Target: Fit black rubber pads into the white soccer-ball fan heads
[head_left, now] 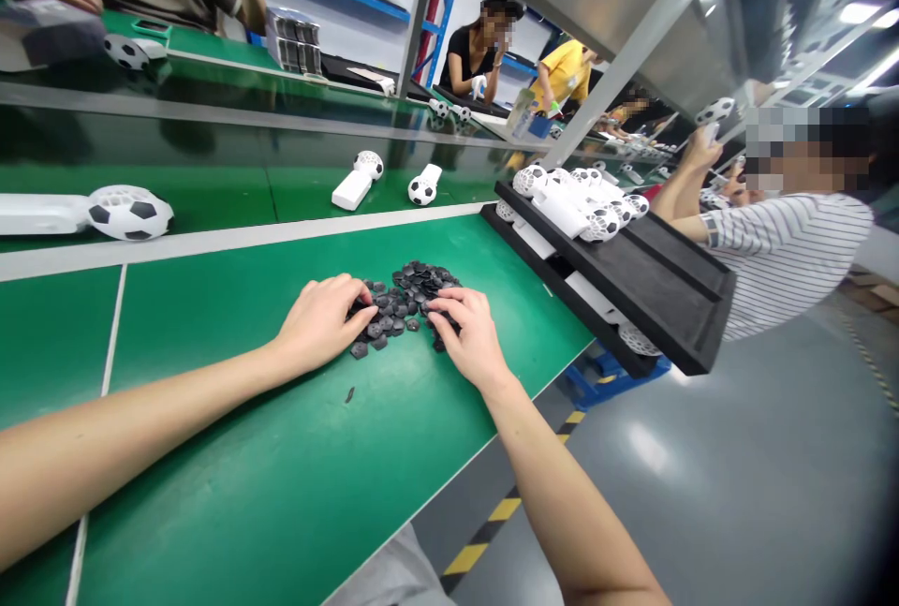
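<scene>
Head camera: left hand [319, 320] and right hand [476, 336], grips loosely spread, touch black pieces [400, 306]; any lettering is illegible.

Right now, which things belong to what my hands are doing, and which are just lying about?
In use:
- left hand and right hand
- loose black pieces

Apparently just lying about:
- dark sliver
- white football-headed devices
- stacked black trays
</scene>
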`<state>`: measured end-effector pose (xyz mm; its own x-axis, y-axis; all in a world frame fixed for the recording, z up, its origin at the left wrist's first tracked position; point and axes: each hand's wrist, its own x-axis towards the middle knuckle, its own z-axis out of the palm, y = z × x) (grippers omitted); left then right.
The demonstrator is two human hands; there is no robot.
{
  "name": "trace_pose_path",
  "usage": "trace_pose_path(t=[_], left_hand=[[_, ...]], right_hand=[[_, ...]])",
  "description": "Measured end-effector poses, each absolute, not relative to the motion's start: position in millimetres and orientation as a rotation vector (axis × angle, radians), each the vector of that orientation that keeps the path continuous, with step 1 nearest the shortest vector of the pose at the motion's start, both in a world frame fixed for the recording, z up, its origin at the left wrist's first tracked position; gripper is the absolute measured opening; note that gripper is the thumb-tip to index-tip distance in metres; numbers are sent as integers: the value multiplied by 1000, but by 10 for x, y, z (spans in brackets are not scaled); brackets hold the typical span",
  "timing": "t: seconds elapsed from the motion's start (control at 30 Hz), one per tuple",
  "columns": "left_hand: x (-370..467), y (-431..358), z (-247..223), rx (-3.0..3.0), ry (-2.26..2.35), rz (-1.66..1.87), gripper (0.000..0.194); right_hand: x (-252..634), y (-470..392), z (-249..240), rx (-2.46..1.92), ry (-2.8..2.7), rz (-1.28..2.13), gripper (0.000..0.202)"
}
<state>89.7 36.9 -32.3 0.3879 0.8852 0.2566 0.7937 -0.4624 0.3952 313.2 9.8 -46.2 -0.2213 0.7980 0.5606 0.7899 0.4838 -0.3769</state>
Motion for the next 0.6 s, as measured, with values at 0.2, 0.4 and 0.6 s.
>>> trace_pose_path(t=[0.2, 0.4, 0.6], left_hand=[[892, 373, -327, 2437, 1504, 653, 18], [889, 378, -334, 2443, 1508, 653, 17], [890, 382, -335, 2437, 1495, 663, 18]], right_hand=[[3081, 30, -434, -1215, -2150, 10, 12], [3045, -22, -424, -1178, -2239, -6, 9], [3059, -16, -432, -1257, -2071, -50, 13]])
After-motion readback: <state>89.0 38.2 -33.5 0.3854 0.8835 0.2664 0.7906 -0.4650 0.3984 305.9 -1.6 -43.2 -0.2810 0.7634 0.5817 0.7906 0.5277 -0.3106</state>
